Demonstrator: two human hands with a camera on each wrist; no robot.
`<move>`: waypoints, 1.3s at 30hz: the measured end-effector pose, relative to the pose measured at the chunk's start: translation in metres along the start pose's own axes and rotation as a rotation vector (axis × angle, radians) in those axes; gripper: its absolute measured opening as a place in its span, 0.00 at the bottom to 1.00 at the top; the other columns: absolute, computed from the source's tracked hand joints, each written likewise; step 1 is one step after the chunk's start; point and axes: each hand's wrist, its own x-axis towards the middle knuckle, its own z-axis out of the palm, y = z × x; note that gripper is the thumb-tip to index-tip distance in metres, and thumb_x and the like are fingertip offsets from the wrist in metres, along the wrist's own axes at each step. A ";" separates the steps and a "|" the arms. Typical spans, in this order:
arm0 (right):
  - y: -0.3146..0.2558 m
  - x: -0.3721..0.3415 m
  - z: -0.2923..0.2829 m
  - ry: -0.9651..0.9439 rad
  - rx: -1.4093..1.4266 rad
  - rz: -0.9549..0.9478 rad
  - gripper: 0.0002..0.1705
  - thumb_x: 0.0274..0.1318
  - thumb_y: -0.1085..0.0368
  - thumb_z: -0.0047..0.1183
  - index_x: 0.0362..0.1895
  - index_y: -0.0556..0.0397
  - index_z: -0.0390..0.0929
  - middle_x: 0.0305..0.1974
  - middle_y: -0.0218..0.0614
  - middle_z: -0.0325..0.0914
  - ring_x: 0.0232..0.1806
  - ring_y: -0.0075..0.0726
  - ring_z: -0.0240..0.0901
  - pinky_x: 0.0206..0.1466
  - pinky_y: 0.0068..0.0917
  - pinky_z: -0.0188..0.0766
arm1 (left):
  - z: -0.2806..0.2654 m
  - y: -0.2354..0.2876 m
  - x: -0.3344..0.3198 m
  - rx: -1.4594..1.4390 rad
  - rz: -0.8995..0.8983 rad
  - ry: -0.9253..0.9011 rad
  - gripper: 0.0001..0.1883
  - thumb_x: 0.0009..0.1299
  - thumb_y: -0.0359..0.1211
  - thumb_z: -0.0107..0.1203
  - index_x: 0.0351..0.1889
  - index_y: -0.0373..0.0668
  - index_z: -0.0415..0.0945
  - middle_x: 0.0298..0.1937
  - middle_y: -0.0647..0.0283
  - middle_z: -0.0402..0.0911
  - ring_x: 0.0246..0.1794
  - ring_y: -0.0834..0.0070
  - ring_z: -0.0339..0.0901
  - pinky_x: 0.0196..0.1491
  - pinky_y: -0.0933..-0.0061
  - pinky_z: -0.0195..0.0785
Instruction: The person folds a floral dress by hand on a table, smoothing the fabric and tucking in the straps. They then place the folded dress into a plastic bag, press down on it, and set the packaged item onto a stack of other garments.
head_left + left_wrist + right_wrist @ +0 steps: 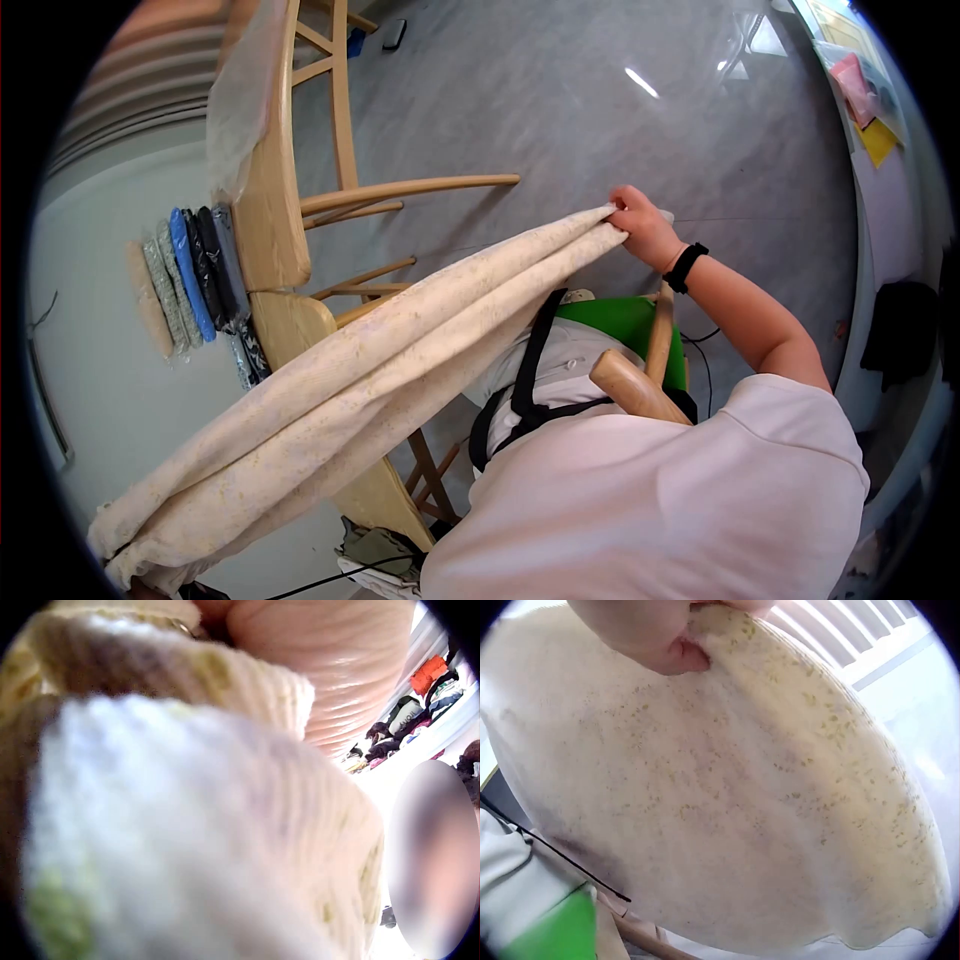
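Observation:
A long cream ribbed cloth (370,345) with a small yellow-green print stretches in lengthwise folds between my two hands. My right hand (645,228) pinches its far end, and in the right wrist view the thumb presses into the fabric (727,795), which hangs wide below with a wavy hem. At the lower left of the head view the other end reaches my left hand, mostly hidden behind it. In the left wrist view the bunched ribbed fabric (210,825) fills the foreground, with my left hand (322,660) gripping it above and the fingertips hidden.
A light wooden table edge (272,200) runs beneath the cloth. Several folded, wrapped garments (190,275) lie in a row on the pale surface to the left. A wooden chair arm (630,385) and green seat (605,320) are beside my body. Dark clothing (900,333) hangs at right.

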 end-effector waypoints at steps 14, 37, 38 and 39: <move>0.022 -0.012 -0.009 -0.076 -0.365 -0.250 0.05 0.36 0.65 0.59 0.23 0.47 0.80 0.32 0.24 0.76 0.40 0.30 0.71 0.50 0.30 0.66 | 0.005 0.099 0.017 -0.084 0.030 0.010 0.18 0.59 0.37 0.64 0.16 0.34 0.73 0.17 0.54 0.76 0.14 0.65 0.68 0.20 0.63 0.61; -0.002 -0.012 -0.034 0.102 -0.406 -0.269 0.07 0.40 0.69 0.56 0.29 0.54 0.78 0.45 0.35 0.75 0.50 0.40 0.70 0.58 0.37 0.64 | -0.014 0.040 0.023 0.263 -0.082 -0.047 0.11 0.58 0.29 0.62 0.33 0.29 0.78 0.30 0.49 0.80 0.25 0.65 0.73 0.31 0.64 0.67; 0.006 -0.013 -0.031 0.054 -0.398 -0.278 0.07 0.40 0.69 0.56 0.29 0.54 0.78 0.44 0.35 0.75 0.50 0.39 0.70 0.58 0.37 0.65 | -0.017 0.014 0.020 0.140 -0.142 0.000 0.10 0.59 0.29 0.61 0.32 0.29 0.78 0.30 0.48 0.80 0.25 0.64 0.74 0.31 0.64 0.67; 0.013 -0.015 -0.026 0.007 -0.389 -0.287 0.06 0.40 0.69 0.56 0.29 0.54 0.78 0.43 0.35 0.75 0.50 0.39 0.69 0.57 0.36 0.65 | -0.023 0.008 0.020 0.140 -0.144 -0.001 0.10 0.59 0.29 0.61 0.32 0.29 0.78 0.30 0.48 0.80 0.25 0.64 0.74 0.31 0.64 0.67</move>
